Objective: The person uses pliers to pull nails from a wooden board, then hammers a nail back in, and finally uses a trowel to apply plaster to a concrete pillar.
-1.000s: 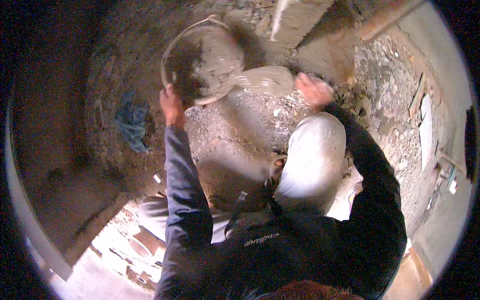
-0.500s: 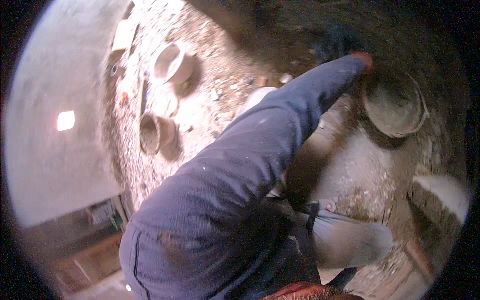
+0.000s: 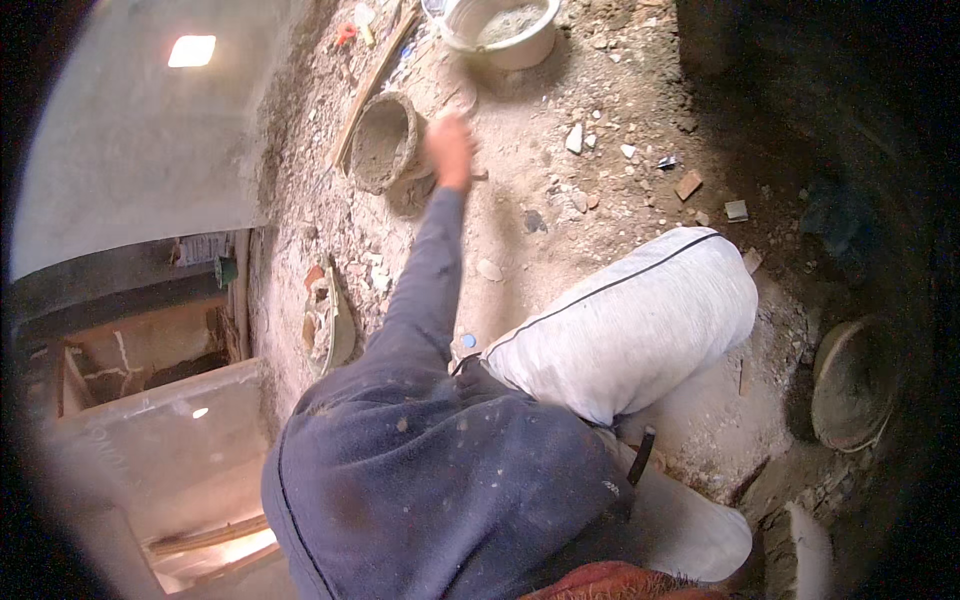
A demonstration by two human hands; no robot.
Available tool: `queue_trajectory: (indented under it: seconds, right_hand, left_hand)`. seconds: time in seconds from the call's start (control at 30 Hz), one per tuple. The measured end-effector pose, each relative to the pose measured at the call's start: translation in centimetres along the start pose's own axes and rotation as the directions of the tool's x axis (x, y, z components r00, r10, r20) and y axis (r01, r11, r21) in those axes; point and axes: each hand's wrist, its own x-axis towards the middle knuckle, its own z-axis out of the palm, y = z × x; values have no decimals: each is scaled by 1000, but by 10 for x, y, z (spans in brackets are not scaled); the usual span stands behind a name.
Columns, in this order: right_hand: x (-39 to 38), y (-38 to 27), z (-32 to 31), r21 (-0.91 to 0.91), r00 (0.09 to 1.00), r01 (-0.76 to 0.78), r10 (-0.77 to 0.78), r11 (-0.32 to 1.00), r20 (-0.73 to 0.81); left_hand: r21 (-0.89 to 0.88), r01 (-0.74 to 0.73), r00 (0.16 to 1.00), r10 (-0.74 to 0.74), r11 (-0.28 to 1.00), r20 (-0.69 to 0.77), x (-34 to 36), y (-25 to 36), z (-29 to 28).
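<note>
My left hand [image 3: 450, 152], at the end of a dark blue sleeve, reaches forward beside the mortar-crusted bucket [image 3: 380, 142]. The hand is smeared by motion, so neither its finger shape nor whether it touches the bucket's rim can be told. The bucket tilts with its mouth toward the left, its inside coated grey. My right hand does not show; a short black handle-like piece [image 3: 641, 456] sits between my legs in pale, dusty trousers [image 3: 630, 320].
A white tub [image 3: 520, 45] with grey stuff inside stands farther forward. At the right is a round, dirty basin [image 3: 852, 385]. A wooden strip [image 3: 378, 85] lies beside the bucket. A rubble-filled pan [image 3: 330, 318] is at left, and stone chips litter the ground near a grey wall [image 3: 140, 130].
My left hand has swung from the basin at the right to beside the mortar-crusted bucket. The view has turned, and the basin now appears lower at the right.
</note>
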Motion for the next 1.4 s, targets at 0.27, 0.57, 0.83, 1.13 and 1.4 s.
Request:
queue_trajectory:
  seconds: [0.27,0.57,0.83,1.13,1.4]
  right_hand:
    - [-202,-74,-20,92,928,-347,327,933,180]
    - [-331,-219,-3,359,609,-771,773,526,177]
    - [-360,-269,-1,520,488,-798,833,305,259]
    - [-400,-256,-7,604,351,-784,905,143,241]
    - [-429,-273,-2,726,257,-687,929,-19,267]
  left_hand:
    - [454,206,948,-291,867,125,43,-122,-280]
    - [936,-182,972,196,300,126,95,-95,-229]
    - [156,136,928,-180,978,326,55,-30,-154]
    - [158,145,783,-211,977,585,-54,70,89]
    - [266,-647,395,16,715,918,33,42,212]
